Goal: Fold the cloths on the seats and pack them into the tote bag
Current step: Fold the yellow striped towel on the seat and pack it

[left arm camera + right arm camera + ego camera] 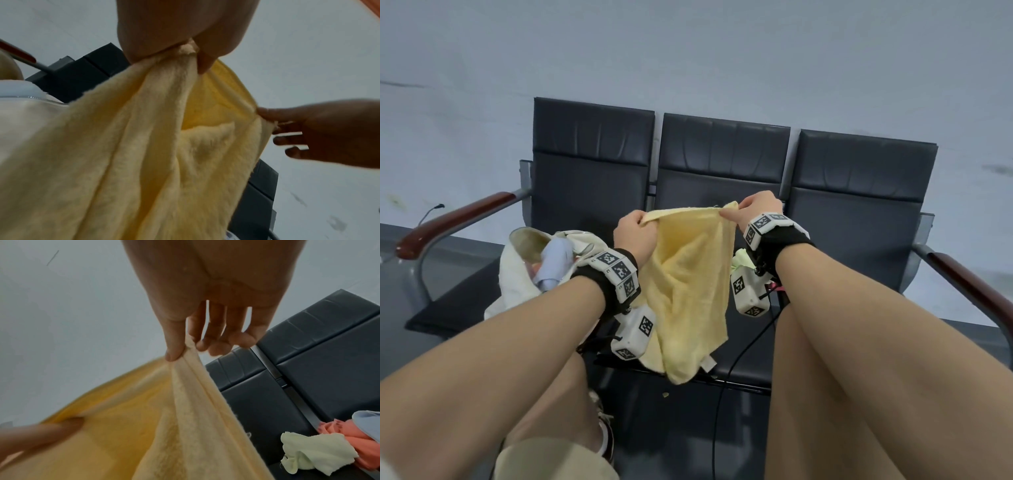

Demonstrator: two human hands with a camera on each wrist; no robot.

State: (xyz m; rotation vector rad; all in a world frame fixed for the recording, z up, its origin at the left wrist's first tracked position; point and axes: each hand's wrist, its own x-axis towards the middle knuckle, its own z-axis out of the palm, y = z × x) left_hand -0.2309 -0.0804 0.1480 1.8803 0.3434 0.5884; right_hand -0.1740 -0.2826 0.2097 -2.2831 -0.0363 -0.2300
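Note:
A yellow towel [693, 281] hangs in the air over the middle seat, held by its top edge. My left hand [635, 229] pinches the left end of that edge, the cloth bunched between thumb and fingers [202, 63]. My right hand [751, 210] pinches the right corner between thumb [174, 352] and forefinger, the other fingers loosely curled. The towel's lower end reaches the seat front. A cream tote bag [517, 274] lies open on the left seat with a light blue cloth [553, 265] in it.
Three dark padded seats [852, 192] stand joined in a row, with wooden armrests [452, 219] at both ends. A pale green cloth [314, 451], an orange cloth [353, 439] and a light blue one lie on the seat near my right wrist. A black cable [736, 363] hangs over the seat front.

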